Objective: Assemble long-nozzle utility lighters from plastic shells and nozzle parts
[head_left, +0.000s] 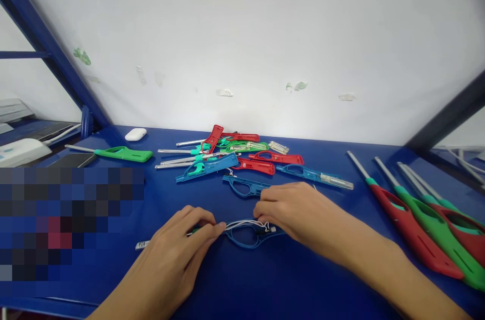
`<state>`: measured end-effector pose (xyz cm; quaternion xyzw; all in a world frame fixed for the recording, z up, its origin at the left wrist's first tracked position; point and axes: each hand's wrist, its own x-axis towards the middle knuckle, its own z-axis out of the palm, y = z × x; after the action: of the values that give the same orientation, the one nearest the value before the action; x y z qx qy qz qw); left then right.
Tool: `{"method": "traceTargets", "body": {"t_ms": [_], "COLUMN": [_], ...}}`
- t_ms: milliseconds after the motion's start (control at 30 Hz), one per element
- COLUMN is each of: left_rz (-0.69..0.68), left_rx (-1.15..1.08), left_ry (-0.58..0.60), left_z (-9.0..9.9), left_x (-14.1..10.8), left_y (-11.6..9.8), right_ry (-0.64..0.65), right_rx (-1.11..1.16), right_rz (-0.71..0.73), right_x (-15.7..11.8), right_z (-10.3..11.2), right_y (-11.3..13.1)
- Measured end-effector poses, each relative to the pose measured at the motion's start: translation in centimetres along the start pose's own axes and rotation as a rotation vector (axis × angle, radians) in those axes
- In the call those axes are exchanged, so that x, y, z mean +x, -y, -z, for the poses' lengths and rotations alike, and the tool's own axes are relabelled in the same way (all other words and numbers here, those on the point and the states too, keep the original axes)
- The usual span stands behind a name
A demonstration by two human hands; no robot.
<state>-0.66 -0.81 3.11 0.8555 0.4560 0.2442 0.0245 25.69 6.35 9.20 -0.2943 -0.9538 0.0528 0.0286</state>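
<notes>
A blue lighter handle half (246, 246) lies low in front of me, a white wire (244, 222) running along its upper edge. My left hand (185, 244) closes around the front end of this lighter, thumb and forefinger pinched where the wire enters. A metal tube tip (142, 245) sticks out to its left. My right hand (290, 209) is bent over the handle's rear part, its fingertips pressed together at the wire. Beneath them shows a small black part with a white end (271, 229). Another blue handle half (242, 188) lies just beyond the hands.
Red, green and blue handle halves, metal tubes and clear fuel tanks (278, 147) lie piled before the wall. Several whole lighters (420, 229) are on the right. At left are a green lighter (123, 153), a white case (135, 134) and a pixelated area.
</notes>
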Motion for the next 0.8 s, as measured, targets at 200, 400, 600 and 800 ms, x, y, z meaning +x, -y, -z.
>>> {"method": "traceTargets", "body": {"t_ms": [200, 400, 600, 800], "left_rz": [0.001, 0.009, -0.008, -0.013], "left_rx": [0.016, 0.014, 0.014, 0.020], "left_ry": [-0.010, -0.012, -0.033, -0.040], "left_z": [-0.1, 0.0, 0.0, 0.1], "left_x": [0.2, 0.1, 0.5, 0.5], "left_y": [0.0, 0.0, -0.1, 0.0], "right_ry": [-0.021, -0.050, -0.088, -0.110], "right_rx": [-0.157, -0.089, 0.111, 0.339], "right_rz": [0.080, 0.038, -0.039, -0.173], "right_x": [-0.2, -0.7, -1.2, -2.1], "right_z": [-1.3, -1.2, -0.5, 0.2], "right_y": [0.4, 0.2, -0.8, -1.0]}}
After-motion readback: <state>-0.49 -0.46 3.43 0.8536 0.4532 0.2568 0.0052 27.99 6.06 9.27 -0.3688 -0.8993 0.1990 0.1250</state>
